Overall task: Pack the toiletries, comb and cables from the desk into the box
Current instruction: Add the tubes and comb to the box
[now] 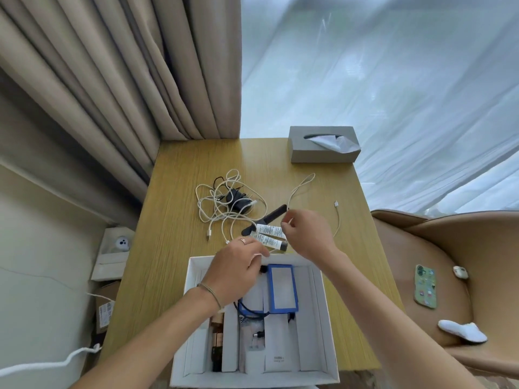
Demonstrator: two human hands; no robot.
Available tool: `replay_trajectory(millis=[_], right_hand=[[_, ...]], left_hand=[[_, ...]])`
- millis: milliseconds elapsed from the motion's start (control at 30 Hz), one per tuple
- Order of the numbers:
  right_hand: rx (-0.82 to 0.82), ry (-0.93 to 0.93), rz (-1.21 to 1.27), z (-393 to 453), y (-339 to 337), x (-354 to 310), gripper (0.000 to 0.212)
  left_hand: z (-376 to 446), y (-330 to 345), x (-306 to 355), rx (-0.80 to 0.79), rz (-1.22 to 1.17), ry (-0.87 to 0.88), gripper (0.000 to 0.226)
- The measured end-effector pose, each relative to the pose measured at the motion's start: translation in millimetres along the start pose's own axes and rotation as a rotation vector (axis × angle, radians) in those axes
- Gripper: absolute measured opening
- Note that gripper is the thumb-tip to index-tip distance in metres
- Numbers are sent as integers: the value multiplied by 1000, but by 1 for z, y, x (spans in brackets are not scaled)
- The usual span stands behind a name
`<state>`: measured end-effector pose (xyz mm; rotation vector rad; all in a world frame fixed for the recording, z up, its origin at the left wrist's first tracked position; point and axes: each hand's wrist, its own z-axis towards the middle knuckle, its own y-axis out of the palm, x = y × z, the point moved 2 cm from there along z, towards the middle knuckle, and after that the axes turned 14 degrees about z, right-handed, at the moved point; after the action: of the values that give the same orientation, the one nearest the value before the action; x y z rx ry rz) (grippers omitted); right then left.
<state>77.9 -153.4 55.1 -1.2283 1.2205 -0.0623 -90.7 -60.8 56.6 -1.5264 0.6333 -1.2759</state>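
Head cam, white box (pixel 193 272) at near edge of worktop (pixel 179 220). Right hand (pixel 307 237) just past box's far rim, grip pinching white cable (pixel 302 186) that loops off beyond it. Left hand (pixel 236 269) over box's far end, fingers curled, cannot tell if holding anything. Two tubes (pixel 271 234) and black comb (pixel 269 219) right behind box. Tangled cables with black charger (pixel 238 203) further back, tissue box (pixel 323 146) at far edge.

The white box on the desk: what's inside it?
The white box holds a blue-edged card, a blue cable and white packets. The left hand covers its far-left corner.
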Motion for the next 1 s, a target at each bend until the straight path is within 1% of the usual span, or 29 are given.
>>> replay_trajectory(millis=[67, 167, 267, 367, 433, 567, 700, 767, 833, 900, 1000], right_hand=[[-63, 9, -23, 22, 7, 6, 21], [-186, 15, -127, 52, 27, 21, 24], [-284, -27, -225, 73, 48, 34, 26], [-346, -76, -289, 89, 65, 42, 32], [-367, -117, -351, 99, 75, 44, 27], [-394, -199, -501, 108, 91, 47, 8], [-389, -240, -523, 113, 98, 53, 5], [-369, -227, -457, 114, 94, 55, 10], [-323, -143, -298, 112, 83, 59, 15], [-269, -32, -94, 109, 67, 63, 17], [-189, 138, 291, 97, 40, 67, 17]], left_hand=[[13, -4, -2, 2, 13, -12, 21], [31, -4, -7, -42, 35, -42, 20], [45, 1, -14, -113, 57, -77, 22], [54, 7, -19, -161, 84, -87, 22], [58, 11, -24, -187, 95, -88, 22], [64, 21, -36, -239, 107, -95, 22], [73, 29, -44, -308, 132, -112, 21], [79, 33, -46, -334, 123, -125, 22], [88, 38, -46, -359, 117, -129, 23], [96, 44, -45, -388, 132, -124, 23], [106, 55, -46, -420, 192, -104, 23]])
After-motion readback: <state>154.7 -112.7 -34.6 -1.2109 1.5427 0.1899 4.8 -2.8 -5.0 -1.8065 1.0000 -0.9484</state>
